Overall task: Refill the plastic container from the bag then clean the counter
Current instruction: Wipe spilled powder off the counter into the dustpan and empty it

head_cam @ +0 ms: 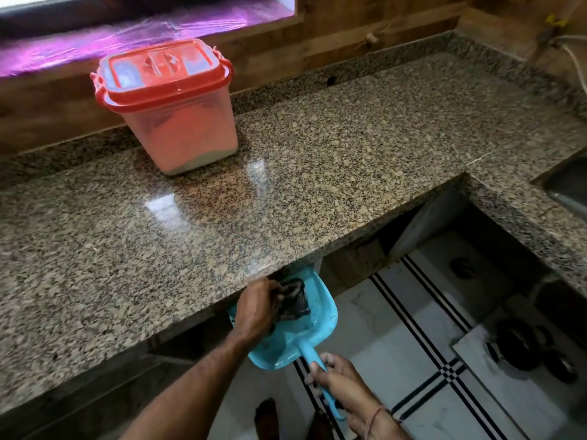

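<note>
A plastic container [178, 122] with a red lid and red handles stands shut at the back left of the speckled granite counter [286, 173]. A blue dustpan [320, 315] is held just below the counter's front edge. My right hand [336, 376] grips its handle. My left hand [257, 309] presses a dark cloth [293, 301] into the pan at the counter's edge. No bag is in view.
A wooden wall and a window sill run behind the counter. A steel sink [568, 188] shows at the right edge. Below lie white floor tiles with black stripes, dark round objects [524, 347] at the lower right, and my feet [266, 417].
</note>
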### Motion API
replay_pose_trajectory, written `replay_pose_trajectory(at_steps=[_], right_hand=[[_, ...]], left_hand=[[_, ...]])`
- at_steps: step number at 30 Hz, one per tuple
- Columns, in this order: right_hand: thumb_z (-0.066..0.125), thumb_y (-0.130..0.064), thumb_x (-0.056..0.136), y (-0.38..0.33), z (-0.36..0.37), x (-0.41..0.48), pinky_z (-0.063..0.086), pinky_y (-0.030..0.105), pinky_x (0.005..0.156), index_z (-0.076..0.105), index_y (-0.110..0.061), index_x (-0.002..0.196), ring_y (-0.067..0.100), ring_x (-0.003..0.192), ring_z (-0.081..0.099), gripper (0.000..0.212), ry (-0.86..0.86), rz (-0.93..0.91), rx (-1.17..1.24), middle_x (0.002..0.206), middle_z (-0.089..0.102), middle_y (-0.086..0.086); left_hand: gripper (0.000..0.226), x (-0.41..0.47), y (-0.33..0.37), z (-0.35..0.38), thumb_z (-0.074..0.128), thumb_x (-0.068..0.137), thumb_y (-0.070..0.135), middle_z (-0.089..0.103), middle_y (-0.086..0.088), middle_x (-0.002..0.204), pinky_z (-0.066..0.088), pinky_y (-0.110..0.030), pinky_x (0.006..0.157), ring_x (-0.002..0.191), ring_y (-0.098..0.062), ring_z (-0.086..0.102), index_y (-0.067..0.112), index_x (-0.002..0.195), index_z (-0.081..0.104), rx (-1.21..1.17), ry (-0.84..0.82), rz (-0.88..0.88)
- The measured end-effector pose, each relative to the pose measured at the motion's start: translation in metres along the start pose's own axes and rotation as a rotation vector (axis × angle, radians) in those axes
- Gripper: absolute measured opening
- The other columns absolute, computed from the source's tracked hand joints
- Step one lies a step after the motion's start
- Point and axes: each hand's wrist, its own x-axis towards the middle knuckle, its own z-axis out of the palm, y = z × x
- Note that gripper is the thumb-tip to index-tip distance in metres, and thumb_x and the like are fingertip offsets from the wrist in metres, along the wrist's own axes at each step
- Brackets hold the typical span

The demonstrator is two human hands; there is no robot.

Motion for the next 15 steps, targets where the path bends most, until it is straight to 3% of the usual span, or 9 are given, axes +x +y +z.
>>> replay_pose_trajectory(at_steps=[7,9,11,15], right_hand=[[0.058,-0.012,0.1,0.012,0.005,-0.001,0.04,0.018,0.044,0.057,-0.009,0.092,0.011,0.05,0.052,0.009,-0.062,0.007,-0.074,0.079,0.07,0.01],[0.058,-0.011,0.1,0.015,0.009,0.002,0.041,0.019,0.044,0.055,-0.008,0.09,0.011,0.049,0.053,0.011,-0.085,0.005,-0.11,0.077,0.069,0.01],[0.059,-0.012,0.1,0.02,0.017,0.003,0.042,0.02,0.045,0.055,-0.007,0.091,0.011,0.05,0.053,0.011,-0.112,0.009,-0.147,0.075,0.069,0.009],[0.062,-0.021,0.099,0.034,0.037,0.001,0.045,0.031,0.058,0.059,-0.008,0.096,0.013,0.057,0.058,0.013,-0.177,0.028,-0.263,0.076,0.074,0.005]], left_hand=[[0.018,-0.029,-0.017,0.001,0.064,0.092,0.027,0.072,0.009,0.105,0.046,-0.029,0.076,0.099,-0.016,0.065,0.029,0.108,0.074,-0.078,0.083,-0.212],[0.017,-0.039,-0.025,-0.003,0.065,0.092,0.028,0.073,0.009,0.103,0.055,-0.034,0.081,0.096,-0.015,0.067,0.031,0.107,0.072,-0.121,0.064,-0.252],[0.014,-0.052,-0.037,-0.008,0.066,0.088,0.035,0.075,0.011,0.092,0.06,-0.039,0.075,0.086,-0.015,0.071,0.038,0.1,0.071,-0.195,0.06,-0.327],[0.009,-0.084,-0.066,-0.025,0.067,0.087,0.036,0.073,0.013,0.08,0.06,-0.039,0.072,0.079,-0.014,0.071,0.036,0.095,0.071,-0.242,0.164,-0.429]])
